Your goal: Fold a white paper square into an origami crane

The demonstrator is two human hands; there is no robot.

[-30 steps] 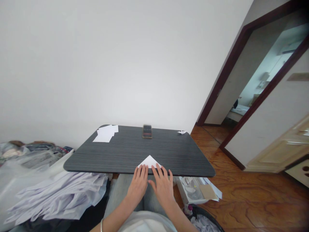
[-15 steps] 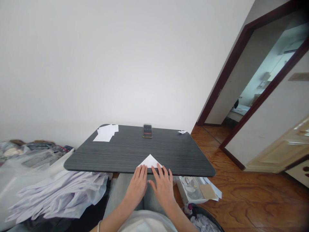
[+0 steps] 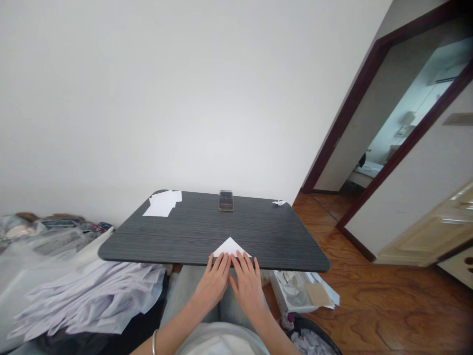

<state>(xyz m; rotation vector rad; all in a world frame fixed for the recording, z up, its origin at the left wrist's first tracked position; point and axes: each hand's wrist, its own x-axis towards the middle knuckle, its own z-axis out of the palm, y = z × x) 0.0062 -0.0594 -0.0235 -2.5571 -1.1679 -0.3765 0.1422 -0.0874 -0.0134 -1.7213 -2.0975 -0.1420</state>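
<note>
A white sheet of paper folded into a triangle [image 3: 230, 245] lies at the front edge of the dark table [image 3: 192, 229], its point facing away from me. My left hand [image 3: 215, 281] rests with outstretched fingers on the near, long side of the paper, left of its middle. Right beside it, my right hand [image 3: 247, 286] lays its stretched fingers on the same side, with the thumb low and apart. The fingertips cover part of the paper's lower edge. Neither hand grasps anything.
White paper sheets [image 3: 160, 204] lie at the table's back left. A small dark stand-like object [image 3: 226, 200] is at the back middle, a small folded paper piece [image 3: 279, 202] at the back right. Below are a white box [image 3: 283, 296], a bin [image 3: 314, 335] and piled white cloth-like material [image 3: 92, 296].
Both hands have moved closer together along the near edge of the folded paper. My left hand has shifted right, toward the middle. The paper is nearly in the same place.
</note>
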